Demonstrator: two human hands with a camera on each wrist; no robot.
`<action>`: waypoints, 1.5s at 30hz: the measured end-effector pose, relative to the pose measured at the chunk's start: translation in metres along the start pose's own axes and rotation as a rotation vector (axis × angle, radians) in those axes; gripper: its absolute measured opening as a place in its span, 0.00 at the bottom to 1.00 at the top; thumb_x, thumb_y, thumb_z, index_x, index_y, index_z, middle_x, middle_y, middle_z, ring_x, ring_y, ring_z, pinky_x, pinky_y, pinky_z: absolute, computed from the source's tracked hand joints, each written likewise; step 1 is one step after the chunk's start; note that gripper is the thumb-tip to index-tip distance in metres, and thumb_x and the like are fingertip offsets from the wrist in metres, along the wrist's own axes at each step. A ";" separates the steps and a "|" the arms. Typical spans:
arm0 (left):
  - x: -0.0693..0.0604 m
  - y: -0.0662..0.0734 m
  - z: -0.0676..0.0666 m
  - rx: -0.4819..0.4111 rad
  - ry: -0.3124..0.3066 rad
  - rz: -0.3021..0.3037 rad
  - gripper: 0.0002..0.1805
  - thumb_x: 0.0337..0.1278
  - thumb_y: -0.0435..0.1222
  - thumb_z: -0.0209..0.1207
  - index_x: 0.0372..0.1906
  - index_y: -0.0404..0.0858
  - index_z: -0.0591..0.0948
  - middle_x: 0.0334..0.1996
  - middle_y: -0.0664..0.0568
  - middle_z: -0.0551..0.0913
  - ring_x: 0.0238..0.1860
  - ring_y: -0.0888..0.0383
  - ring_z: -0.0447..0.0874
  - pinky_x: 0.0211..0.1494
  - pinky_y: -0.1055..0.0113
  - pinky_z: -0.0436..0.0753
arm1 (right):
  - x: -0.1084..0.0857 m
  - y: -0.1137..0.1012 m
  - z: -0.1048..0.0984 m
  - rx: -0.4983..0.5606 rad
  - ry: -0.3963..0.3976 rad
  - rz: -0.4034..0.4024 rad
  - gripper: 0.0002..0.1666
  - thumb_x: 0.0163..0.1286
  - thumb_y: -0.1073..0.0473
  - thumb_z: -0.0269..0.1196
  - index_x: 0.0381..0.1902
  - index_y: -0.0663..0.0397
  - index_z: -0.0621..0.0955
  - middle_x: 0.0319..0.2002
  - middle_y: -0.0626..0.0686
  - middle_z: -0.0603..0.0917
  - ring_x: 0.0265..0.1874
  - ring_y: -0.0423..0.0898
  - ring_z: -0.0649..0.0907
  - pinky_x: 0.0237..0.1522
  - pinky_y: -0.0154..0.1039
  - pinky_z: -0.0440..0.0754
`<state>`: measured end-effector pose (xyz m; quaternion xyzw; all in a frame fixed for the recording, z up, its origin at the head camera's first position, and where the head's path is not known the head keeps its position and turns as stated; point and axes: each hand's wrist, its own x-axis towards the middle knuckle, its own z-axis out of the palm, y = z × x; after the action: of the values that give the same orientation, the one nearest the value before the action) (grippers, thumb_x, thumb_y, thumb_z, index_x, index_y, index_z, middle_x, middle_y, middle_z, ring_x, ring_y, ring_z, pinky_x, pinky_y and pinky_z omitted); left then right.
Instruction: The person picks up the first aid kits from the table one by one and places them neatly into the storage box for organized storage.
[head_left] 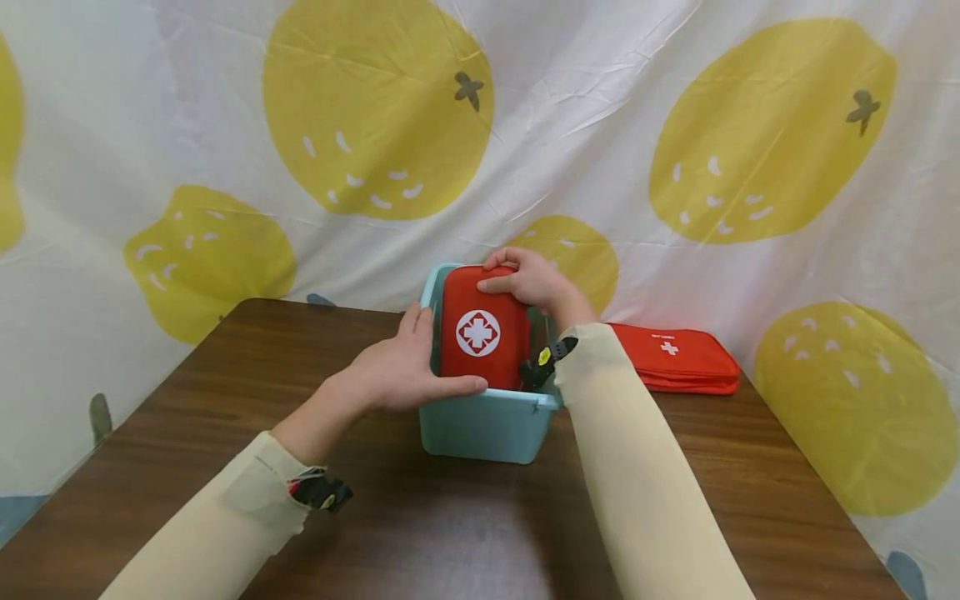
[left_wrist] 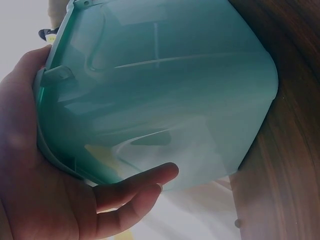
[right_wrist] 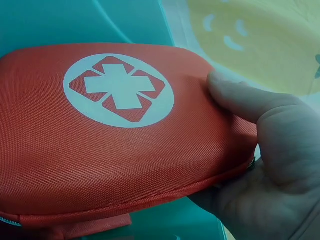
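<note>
R. hand (head_left: 534,279) gripped top end of red case (head_left: 483,358), partly inside bin (head_left: 480,429); L. hand (head_left: 396,368) rested on bin, fingers extended.

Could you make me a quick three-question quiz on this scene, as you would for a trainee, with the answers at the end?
1. True or false: the flat red pouch with the white cross lies on the table, outside the blue-green bin.

2. Fill the gap: the thumb of the left hand lies along the bin's front ____.

3. Multiple choice: what does the right hand hold?
A) the flat red pouch
B) the red case with the round white emblem
C) the bin

Key: 1. True. 2. Rim. 3. B.
</note>
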<state>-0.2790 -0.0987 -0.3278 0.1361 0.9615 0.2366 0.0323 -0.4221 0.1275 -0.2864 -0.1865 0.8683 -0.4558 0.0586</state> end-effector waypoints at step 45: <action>0.001 -0.002 0.001 0.014 0.034 0.014 0.75 0.52 0.79 0.62 0.88 0.35 0.45 0.88 0.41 0.48 0.60 0.42 0.85 0.59 0.48 0.90 | 0.000 0.000 0.001 -0.251 -0.152 0.065 0.22 0.78 0.59 0.66 0.66 0.62 0.81 0.55 0.58 0.84 0.49 0.50 0.82 0.54 0.43 0.83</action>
<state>-0.2799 -0.0993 -0.3295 0.1392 0.9626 0.2322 0.0133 -0.4217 0.1264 -0.2872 -0.1981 0.9172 -0.3260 0.1153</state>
